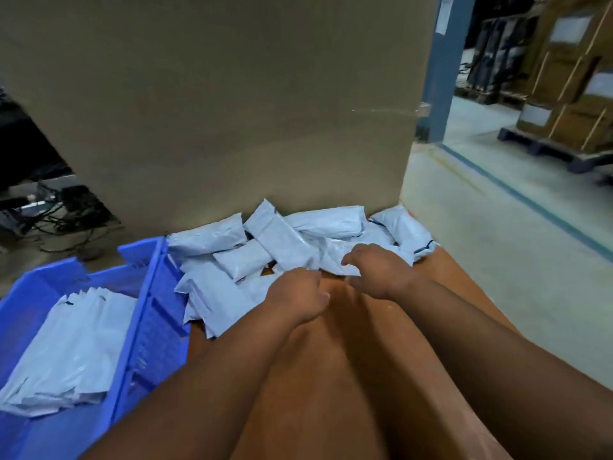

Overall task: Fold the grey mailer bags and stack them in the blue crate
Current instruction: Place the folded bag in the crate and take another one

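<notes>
A heap of grey mailer bags (282, 237) lies on an orange-brown surface (348, 360) against a big cardboard box. A blue crate (152, 320) stands to the left and holds a stack of flat folded grey bags (76, 346). My left hand (297, 295) hovers at the near edge of the heap with its fingers curled; whether it holds anything is unclear. My right hand (378, 272) reaches onto a flat grey bag (335, 260) at the front of the heap, fingers bent down on it. Both forearms stretch in from the bottom.
A tall cardboard box (212, 104) rises right behind the heap. Cables and dark equipment (56, 207) lie on the floor at the left. At the right are a concrete floor with a blue line (517, 194), a blue post (441, 71) and cartons on a pallet (570, 94).
</notes>
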Demonstrator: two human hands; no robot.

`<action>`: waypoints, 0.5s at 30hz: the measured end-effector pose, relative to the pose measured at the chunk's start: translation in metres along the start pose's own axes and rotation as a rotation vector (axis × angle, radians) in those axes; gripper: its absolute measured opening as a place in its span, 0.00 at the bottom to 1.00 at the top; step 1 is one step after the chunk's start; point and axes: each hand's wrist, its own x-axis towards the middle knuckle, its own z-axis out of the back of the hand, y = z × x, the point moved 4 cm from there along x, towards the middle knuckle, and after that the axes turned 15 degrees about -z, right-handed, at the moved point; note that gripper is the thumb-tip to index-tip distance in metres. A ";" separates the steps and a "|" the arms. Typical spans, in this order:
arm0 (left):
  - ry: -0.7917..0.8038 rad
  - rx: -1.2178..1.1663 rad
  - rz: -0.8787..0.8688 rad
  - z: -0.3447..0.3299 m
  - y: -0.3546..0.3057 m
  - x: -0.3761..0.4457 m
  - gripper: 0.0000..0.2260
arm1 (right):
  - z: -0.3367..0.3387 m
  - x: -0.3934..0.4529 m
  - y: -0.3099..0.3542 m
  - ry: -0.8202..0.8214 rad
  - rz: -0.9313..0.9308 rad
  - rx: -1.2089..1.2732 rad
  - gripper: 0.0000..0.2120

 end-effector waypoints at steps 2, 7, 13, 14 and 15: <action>0.039 0.016 -0.021 -0.021 -0.017 0.025 0.22 | -0.014 0.014 -0.042 -0.016 -0.065 -0.110 0.28; 0.044 0.125 -0.042 -0.059 -0.045 0.084 0.27 | -0.050 0.051 -0.108 0.004 -0.108 -0.111 0.40; 0.004 0.235 -0.151 -0.061 -0.061 0.114 0.35 | -0.066 0.052 -0.117 -0.038 0.048 -0.037 0.38; -0.003 0.251 -0.196 -0.060 -0.061 0.112 0.35 | -0.067 0.046 -0.114 -0.070 0.105 -0.043 0.37; -0.013 0.284 -0.250 -0.060 -0.061 0.110 0.35 | -0.069 0.038 -0.109 -0.097 0.162 -0.051 0.36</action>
